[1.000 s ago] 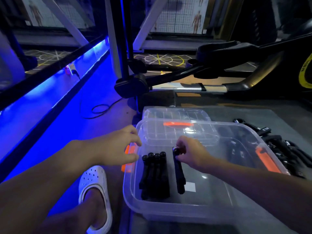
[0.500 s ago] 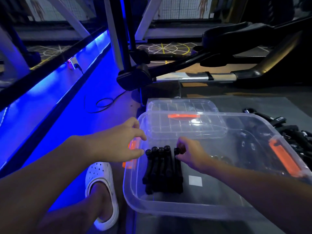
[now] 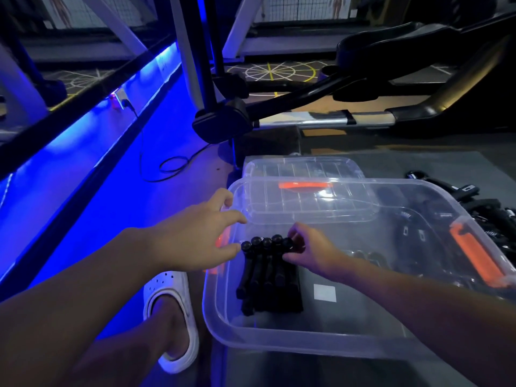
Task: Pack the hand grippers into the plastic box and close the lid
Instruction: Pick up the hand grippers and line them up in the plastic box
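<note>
Rim first: plastic box (image 3: pixel 279 340) sits lidless on a grey mat (image 3: pixel 349 371), its left wall beside a foot in a white clog (image 3: pixel 170 305). Inside, on the left half of the box floor, hand grippers (image 3: pixel 266 275) lie side by side in one row. Five knobbed ends are countable, and the long axes run near-to-far with the knobs at the far end. White sticker (image 3: pixel 324 293) lies on the box floor just right of the row. Both hands meet at the knob ends. Right hand (image 3: pixel 315 252) comes in over the box from the right; its fingers (image 3: pixel 296 233) and thumb are curled and pinch the knob of the rightmost unit. Left hand (image 3: pixel 192 241) reaches across the left wall, fingers loose and uncurled, gripping nothing; its thumb tip is touching or just beside the leftmost knob, contact not resolvable. Judgement: row is being squared up from both ends. Orange latch (image 3: pixel 472 255) sits on the right wall. Lid (image 3: pixel 301 167) lies flat on the mat just behind the far wall. Loose pile (image 3: pixel 491 210) of unpacked units lies outside the box, far right. Judgement: next pick lies right and away, so the right hand is nearer; the free floor is right of the row, and the same near-to-far lay fits.
</note>
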`<state>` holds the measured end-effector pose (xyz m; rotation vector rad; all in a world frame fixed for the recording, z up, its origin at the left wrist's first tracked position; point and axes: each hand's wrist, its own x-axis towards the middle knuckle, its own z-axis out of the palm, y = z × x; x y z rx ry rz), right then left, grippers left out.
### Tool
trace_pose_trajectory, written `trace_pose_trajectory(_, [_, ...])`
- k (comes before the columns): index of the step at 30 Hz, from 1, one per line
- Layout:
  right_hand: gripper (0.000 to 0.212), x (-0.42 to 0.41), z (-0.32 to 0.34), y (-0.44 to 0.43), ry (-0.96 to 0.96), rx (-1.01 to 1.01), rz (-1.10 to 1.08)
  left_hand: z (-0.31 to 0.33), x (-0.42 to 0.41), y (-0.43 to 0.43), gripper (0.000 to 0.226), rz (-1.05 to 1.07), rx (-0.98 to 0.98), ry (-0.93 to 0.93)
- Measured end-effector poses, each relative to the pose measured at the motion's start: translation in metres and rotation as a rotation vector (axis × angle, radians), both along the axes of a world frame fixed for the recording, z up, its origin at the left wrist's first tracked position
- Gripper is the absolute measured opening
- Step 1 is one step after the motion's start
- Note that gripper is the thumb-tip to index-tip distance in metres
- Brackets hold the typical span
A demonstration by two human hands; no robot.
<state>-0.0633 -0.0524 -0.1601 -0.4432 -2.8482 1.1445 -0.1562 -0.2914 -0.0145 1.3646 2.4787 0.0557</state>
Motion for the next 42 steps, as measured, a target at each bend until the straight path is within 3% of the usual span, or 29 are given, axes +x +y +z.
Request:
trace_pose_trajectory(9, [0.081,0.015,0.023,0.004,-0.223,-0.206,0.13,0.015,-0.002,-0.001,0.06,0.008,-0.109,-0.071])
trace_pose_trajectory(14, [0.114,0.021,0.022,0.006,-0.344,-0.107,0.234,0.019,-0.001,-0.003,0.07,-0.005,-0.138,-0.099])
trace_pose_trajectory(19, [0.113,0.02,0.02,0.005,-0.293,-0.102,0.195,0.014,-0.002,-0.005,0.072,-0.012,-0.128,-0.117])
trace_pose_trajectory(27, [0.094,0.022,0.015,0.009,-0.241,-0.227,0.163,0.011,-0.002,-0.006,0.071,-0.006,-0.119,-0.14])
trace_pose_trajectory(34, [0.122,0.024,0.01,0.008,-0.302,-0.163,0.169,0.008,-0.002,-0.007,0.07,-0.009,-0.094,-0.14])
trace_pose_trajectory(42, [0.128,0.023,0.007,0.011,-0.305,-0.147,0.181,0.006,-0.002,-0.008,0.074,-0.011,-0.073,-0.113])
